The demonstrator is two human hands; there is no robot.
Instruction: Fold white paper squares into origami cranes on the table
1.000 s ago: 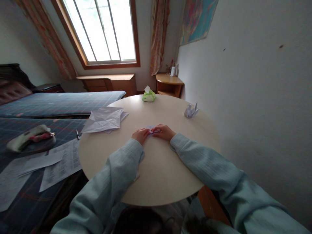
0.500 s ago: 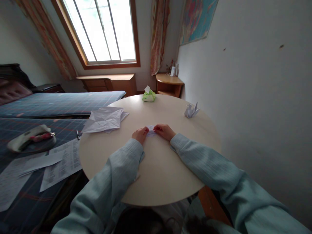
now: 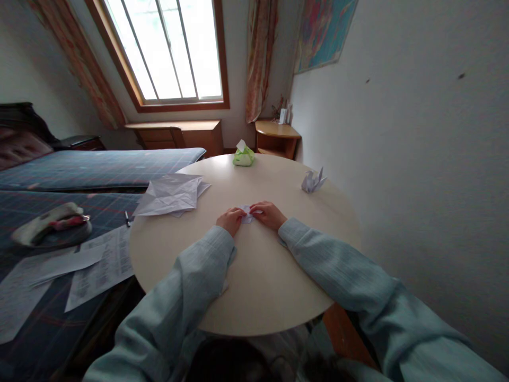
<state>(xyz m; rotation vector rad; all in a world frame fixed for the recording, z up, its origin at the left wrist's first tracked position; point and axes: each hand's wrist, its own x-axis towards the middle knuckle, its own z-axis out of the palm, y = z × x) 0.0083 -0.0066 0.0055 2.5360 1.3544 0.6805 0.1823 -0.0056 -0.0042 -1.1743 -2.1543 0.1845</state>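
Observation:
A small piece of folded white paper (image 3: 247,217) lies near the middle of the round table (image 3: 262,276), between my two hands. My left hand (image 3: 230,220) has its fingers closed on the paper's left side. On the right side, my right hand (image 3: 268,215) pinches the paper, its fingertips nearly meeting those of the left. The fingers cover much of the paper, so its folds are hard to make out. Further off to the right stands a folded paper crane (image 3: 313,181).
Creased white sheets (image 3: 170,195) lie at the table's left edge. A green tissue pack (image 3: 243,155) stands at the far edge. Left of the table, a bed holds printed papers (image 3: 101,265), a pen (image 3: 127,219) and a pale pouch (image 3: 51,225). A wall (image 3: 417,159) rises on the right.
My left fingertips have shifted slightly right, closer to the right hand, on the small folded paper. The right hand has barely moved.

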